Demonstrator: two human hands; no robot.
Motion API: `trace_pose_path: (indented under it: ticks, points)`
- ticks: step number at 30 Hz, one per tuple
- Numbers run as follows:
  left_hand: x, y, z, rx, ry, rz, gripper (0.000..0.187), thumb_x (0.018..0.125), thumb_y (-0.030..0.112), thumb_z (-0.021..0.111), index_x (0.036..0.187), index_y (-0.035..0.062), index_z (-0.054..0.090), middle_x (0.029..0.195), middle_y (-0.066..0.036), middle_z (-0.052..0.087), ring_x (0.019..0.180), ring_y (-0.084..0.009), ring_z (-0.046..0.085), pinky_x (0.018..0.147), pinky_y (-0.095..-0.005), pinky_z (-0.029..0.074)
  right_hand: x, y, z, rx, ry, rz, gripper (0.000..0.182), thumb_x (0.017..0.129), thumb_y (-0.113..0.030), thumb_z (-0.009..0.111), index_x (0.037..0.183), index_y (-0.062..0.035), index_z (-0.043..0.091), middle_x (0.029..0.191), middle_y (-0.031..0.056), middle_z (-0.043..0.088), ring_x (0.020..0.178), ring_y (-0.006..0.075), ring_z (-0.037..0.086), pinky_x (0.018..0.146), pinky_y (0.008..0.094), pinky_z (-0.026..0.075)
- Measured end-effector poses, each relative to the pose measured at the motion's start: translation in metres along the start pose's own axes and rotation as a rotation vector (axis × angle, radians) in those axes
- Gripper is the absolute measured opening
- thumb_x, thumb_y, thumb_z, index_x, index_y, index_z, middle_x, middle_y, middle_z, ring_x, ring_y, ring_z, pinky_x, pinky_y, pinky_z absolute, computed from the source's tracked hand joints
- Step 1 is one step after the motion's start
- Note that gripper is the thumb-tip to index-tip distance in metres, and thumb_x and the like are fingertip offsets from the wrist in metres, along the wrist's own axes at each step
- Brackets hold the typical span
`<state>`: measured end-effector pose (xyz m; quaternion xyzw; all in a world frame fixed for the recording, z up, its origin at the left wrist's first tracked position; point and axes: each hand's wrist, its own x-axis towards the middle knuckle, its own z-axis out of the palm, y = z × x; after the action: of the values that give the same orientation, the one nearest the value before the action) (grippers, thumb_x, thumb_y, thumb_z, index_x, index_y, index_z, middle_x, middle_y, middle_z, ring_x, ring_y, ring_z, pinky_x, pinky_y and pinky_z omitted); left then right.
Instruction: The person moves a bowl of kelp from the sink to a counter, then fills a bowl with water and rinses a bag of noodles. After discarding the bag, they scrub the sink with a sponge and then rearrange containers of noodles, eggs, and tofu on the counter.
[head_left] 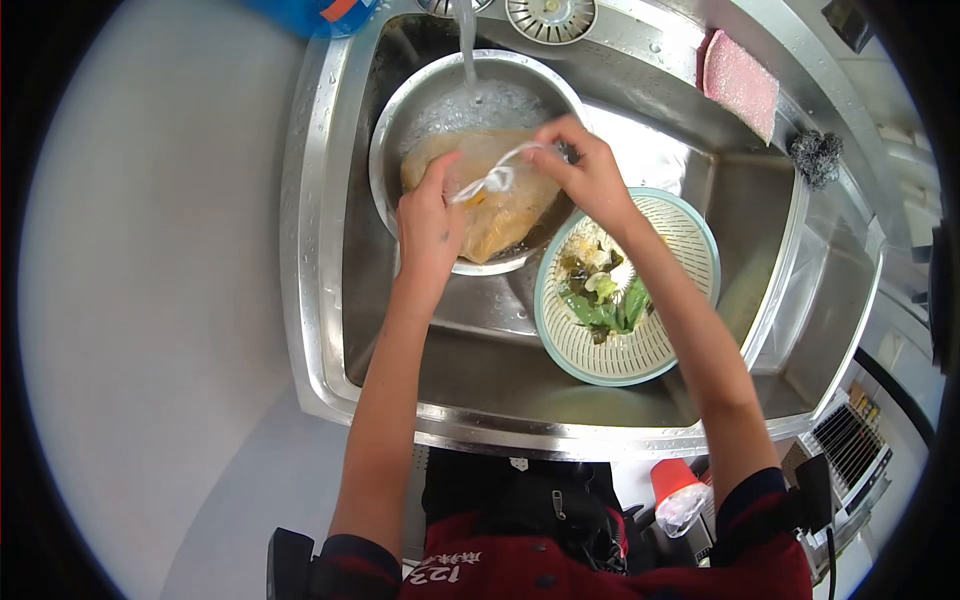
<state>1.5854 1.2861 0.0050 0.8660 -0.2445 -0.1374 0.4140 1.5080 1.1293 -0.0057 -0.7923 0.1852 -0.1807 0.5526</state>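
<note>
A clear plastic bag (497, 222) with yellowish-brown contents lies in a round metal bowl (384, 190) in the sink. Its contents are too blurred to name. A twisted white strip with a knot (497, 180) runs across the top of the bag. My left hand (432, 215) pinches the strip's left end, thumb and fingers closed. At the other end, my right hand (580, 165) is closed on the strip, slightly blurred. Water from the faucet (465, 30) runs into the bowl behind the bag.
An oval green-and-white colander (690, 265) holding leafy scraps (605, 290) stands in the sink right of the bowl, under my right forearm. A pink cloth (740, 80) and a steel scrubber (817, 158) lie on the sink's right edge. Drain strainers (552, 16) sit at the back.
</note>
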Motion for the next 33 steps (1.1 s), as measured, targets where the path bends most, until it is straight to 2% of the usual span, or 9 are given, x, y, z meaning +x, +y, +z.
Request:
trace_pose_path:
  ticks: [3, 5, 7, 11, 14, 18, 20, 26, 33]
  points:
    - [0.006, 0.004, -0.001, 0.149, 0.073, 0.248, 0.024, 0.068, 0.003, 0.047, 0.091, 0.0028, 0.051, 0.072, -0.018, 0.053, 0.064, -0.0333, 0.051, 0.060, -0.0381, 0.040, -0.003, -0.014, 0.004, -0.213, 0.356, 0.000, 0.016, 0.064, -0.007, 0.058, 0.073, -0.0001, 0.046, 0.079, 0.0131, 0.047, 0.068, 0.0236, 0.045, 0.060, 0.0302, 0.036]
    - [0.011, 0.008, 0.001, 0.287, 0.162, 0.478, 0.024, 0.068, 0.003, 0.048, 0.091, 0.0034, 0.050, 0.071, -0.016, 0.053, 0.062, -0.0329, 0.050, 0.059, -0.0380, 0.040, -0.023, -0.023, 0.018, -0.177, 0.177, -0.010, 0.022, 0.063, -0.009, 0.055, 0.081, 0.0002, 0.047, 0.082, 0.0147, 0.048, 0.072, 0.0279, 0.045, 0.065, 0.0338, 0.036]
    - [0.010, 0.014, 0.008, 0.121, 0.089, 0.271, 0.014, 0.073, 0.003, 0.047, 0.087, 0.0035, 0.050, 0.066, -0.008, 0.051, 0.056, -0.0182, 0.048, 0.055, -0.0249, 0.039, -0.037, -0.030, 0.039, -0.464, -0.002, -0.111, 0.029, 0.063, -0.014, 0.054, 0.087, 0.0007, 0.047, 0.083, 0.0149, 0.048, 0.078, 0.0295, 0.044, 0.071, 0.0376, 0.032]
    - [-0.001, 0.025, 0.019, -0.246, -0.024, -0.175, 0.016, 0.074, 0.005, 0.045, 0.088, 0.0032, 0.050, 0.065, -0.007, 0.052, 0.052, -0.0211, 0.047, 0.053, -0.0289, 0.040, -0.033, -0.010, 0.055, -0.409, 0.069, -0.056, 0.029, 0.063, -0.018, 0.053, 0.083, 0.0013, 0.048, 0.083, 0.0147, 0.048, 0.082, 0.0297, 0.042, 0.075, 0.0394, 0.029]
    - [-0.002, 0.029, 0.013, -0.781, 0.029, -0.401, 0.017, 0.075, 0.001, 0.043, 0.091, -0.0002, 0.049, 0.068, -0.002, 0.050, 0.057, -0.0032, 0.040, 0.049, -0.0183, 0.035, -0.029, -0.018, 0.051, -0.257, 0.010, -0.085, 0.021, 0.062, -0.018, 0.054, 0.076, -0.0021, 0.049, 0.075, 0.0133, 0.049, 0.073, 0.0285, 0.045, 0.074, 0.0374, 0.029]
    - [-0.001, 0.030, 0.009, -0.742, 0.049, -0.298, 0.019, 0.074, 0.001, 0.043, 0.092, 0.0007, 0.049, 0.065, -0.001, 0.049, 0.055, -0.0031, 0.040, 0.048, -0.0169, 0.033, -0.019, -0.024, 0.029, -0.053, -0.128, 0.023, 0.013, 0.061, -0.015, 0.055, 0.065, -0.0043, 0.049, 0.058, 0.0099, 0.048, 0.059, 0.0264, 0.046, 0.068, 0.0360, 0.032]
    - [-0.002, 0.037, -0.002, -0.744, -0.086, -0.437, 0.019, 0.073, 0.001, 0.044, 0.092, 0.0015, 0.048, 0.060, 0.001, 0.046, 0.052, -0.0024, 0.038, 0.045, -0.0162, 0.029, -0.013, -0.023, 0.020, -0.357, -0.081, -0.077, 0.011, 0.061, -0.012, 0.056, 0.058, -0.0050, 0.048, 0.047, 0.0078, 0.045, 0.051, 0.0246, 0.046, 0.060, 0.0350, 0.035]
    - [-0.013, 0.029, -0.025, -0.256, -0.305, -0.379, 0.014, 0.074, 0.012, 0.052, 0.069, -0.0004, 0.051, 0.052, 0.002, 0.042, 0.048, -0.0019, 0.035, 0.042, -0.0176, 0.025, 0.011, 0.006, -0.006, -0.383, 0.095, 0.147, 0.013, 0.062, -0.012, 0.056, 0.056, -0.0056, 0.046, 0.050, 0.0087, 0.048, 0.057, 0.0229, 0.051, 0.059, 0.0342, 0.034]
    - [-0.024, 0.030, 0.000, -0.538, -0.186, -0.301, 0.020, 0.074, 0.017, 0.052, 0.070, -0.0031, 0.051, 0.056, -0.004, 0.050, 0.053, -0.0086, 0.045, 0.050, -0.0220, 0.035, 0.005, -0.009, 0.002, -0.477, -0.071, -0.215, 0.007, 0.068, -0.001, 0.049, 0.074, -0.0036, 0.048, 0.067, 0.0125, 0.052, 0.066, 0.0281, 0.051, 0.059, 0.0318, 0.041]
